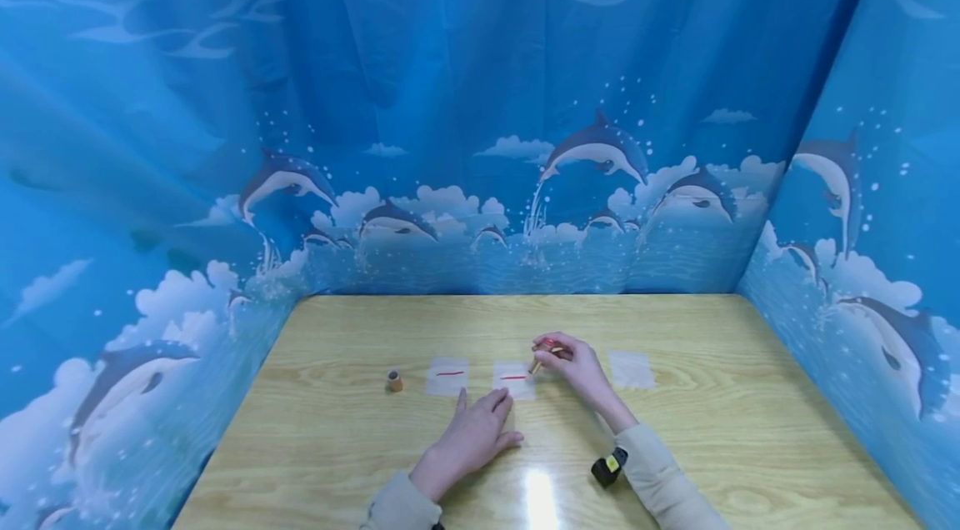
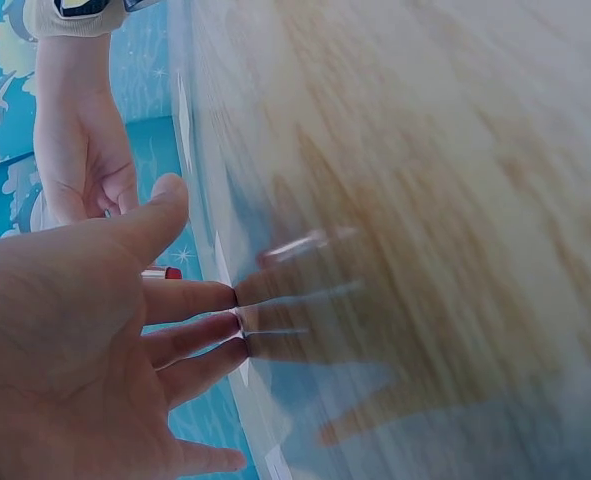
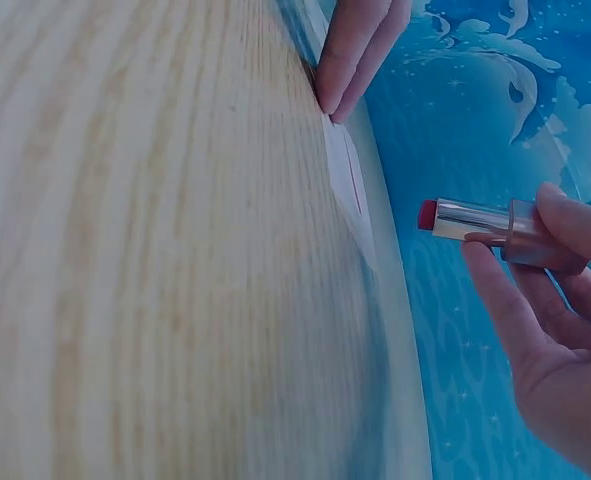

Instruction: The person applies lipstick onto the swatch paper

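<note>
My right hand (image 1: pixel 576 370) pinches a lipstick (image 3: pixel 475 222) between thumb and fingers. Its red tip is out of the shiny metal tube and clear of the table in the right wrist view. Below it lies the middle white paper (image 1: pixel 524 392), which carries one short red line (image 1: pixel 513 377). My left hand (image 1: pixel 474 432) is spread with its fingers straight, and fingertips (image 2: pixel 237 297) press at that paper's near edge. To the left, another white paper (image 1: pixel 447 386) bears a similar red line (image 1: pixel 450 373).
A small brown lipstick cap (image 1: pixel 394 381) stands upright, its dark hollow end up, left of the papers. Right of my right hand lies an unmarked white paper (image 1: pixel 632 370). The wood-grain table (image 1: pixel 337 447) meets blue dolphin-print curtains (image 1: pixel 465 263) at the back and sides.
</note>
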Demonstrator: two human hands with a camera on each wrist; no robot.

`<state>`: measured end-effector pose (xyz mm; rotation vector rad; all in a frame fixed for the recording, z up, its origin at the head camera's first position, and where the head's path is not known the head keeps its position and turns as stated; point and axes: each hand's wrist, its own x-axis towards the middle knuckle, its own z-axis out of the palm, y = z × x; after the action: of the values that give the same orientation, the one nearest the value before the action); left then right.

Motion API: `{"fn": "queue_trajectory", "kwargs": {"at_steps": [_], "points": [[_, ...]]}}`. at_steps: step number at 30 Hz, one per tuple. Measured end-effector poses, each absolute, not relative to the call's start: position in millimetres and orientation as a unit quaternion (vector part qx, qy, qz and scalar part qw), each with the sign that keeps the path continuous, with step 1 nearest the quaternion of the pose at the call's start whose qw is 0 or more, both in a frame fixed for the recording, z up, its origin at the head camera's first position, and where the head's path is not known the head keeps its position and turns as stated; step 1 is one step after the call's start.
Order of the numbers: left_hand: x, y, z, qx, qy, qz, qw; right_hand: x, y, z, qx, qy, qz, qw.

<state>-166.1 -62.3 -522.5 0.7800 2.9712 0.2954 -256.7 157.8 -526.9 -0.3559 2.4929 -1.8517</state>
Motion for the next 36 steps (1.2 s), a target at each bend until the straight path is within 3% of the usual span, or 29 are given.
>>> {"fn": "queue_trajectory", "kwargs": {"at_steps": [36], "points": [[-165.2, -61.8, -521.4, 0.252, 0.962, 0.102, 0.018, -244.8, 172.0, -521.6, -0.089, 0.762, -0.642, 0.006]]}}
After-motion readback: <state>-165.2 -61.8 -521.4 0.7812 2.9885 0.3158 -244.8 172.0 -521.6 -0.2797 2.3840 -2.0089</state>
